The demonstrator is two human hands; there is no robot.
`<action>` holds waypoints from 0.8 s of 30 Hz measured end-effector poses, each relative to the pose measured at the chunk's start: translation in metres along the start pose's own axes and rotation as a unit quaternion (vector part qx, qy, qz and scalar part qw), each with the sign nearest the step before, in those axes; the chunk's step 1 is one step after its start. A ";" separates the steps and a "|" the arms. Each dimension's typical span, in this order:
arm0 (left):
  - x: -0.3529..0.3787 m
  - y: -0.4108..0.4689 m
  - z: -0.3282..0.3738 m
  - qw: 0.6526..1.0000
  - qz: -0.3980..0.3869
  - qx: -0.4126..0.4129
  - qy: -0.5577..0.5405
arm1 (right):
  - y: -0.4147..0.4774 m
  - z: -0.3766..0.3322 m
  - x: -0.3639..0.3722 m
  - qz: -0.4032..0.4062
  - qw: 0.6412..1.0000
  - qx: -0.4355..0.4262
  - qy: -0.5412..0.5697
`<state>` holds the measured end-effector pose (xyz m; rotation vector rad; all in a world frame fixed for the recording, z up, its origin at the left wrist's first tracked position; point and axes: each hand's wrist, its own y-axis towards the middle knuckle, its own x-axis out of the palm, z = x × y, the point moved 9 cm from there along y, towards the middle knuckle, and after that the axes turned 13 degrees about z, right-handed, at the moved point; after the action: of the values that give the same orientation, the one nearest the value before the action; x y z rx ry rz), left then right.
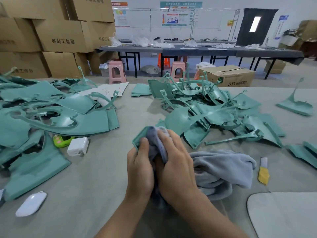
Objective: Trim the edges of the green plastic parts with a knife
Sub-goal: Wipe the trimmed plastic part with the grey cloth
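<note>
My left hand [139, 166] grips a small green plastic part [139, 136] at the table's middle, thumb over its near edge. My right hand [175, 162] presses a grey cloth [223, 167] onto that part, fingers curled round the cloth's bunched end. Most of the part is hidden under the cloth and my hands. A yellow knife [263, 170] with a white tip lies on the table to the right of the cloth, apart from both hands. Heaps of green plastic parts lie at the left [51, 114] and at the centre right [214, 110].
A white charger block [78, 146], a green toy-like gadget [60, 140] and a white oval device [30, 203] lie left of my hands. A pale mat [283, 215] sits at the near right. Cardboard boxes [56, 36], pink stools [116, 72] and a long dark table [197, 48] stand behind.
</note>
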<state>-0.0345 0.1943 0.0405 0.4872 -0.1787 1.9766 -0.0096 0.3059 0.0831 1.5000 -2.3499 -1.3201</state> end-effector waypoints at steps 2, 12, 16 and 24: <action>-0.001 -0.001 0.007 1.000 0.012 0.018 -0.003 | 0.007 0.005 -0.001 0.032 0.999 0.030 -0.025; -0.011 -0.005 0.029 0.994 0.069 0.085 -0.003 | 0.035 0.063 0.001 -0.046 0.986 0.158 -0.006; -0.041 0.016 0.041 0.978 0.176 0.092 -0.061 | 0.024 0.052 0.006 -0.068 0.993 0.082 -0.054; -0.067 0.026 0.033 0.953 0.269 0.021 -0.137 | 0.022 0.083 -0.013 0.033 0.968 0.234 0.080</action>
<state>-0.0241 0.1160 0.0455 0.8068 -0.4882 2.4387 -0.0566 0.3710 0.0505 1.5405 -2.6943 -0.6208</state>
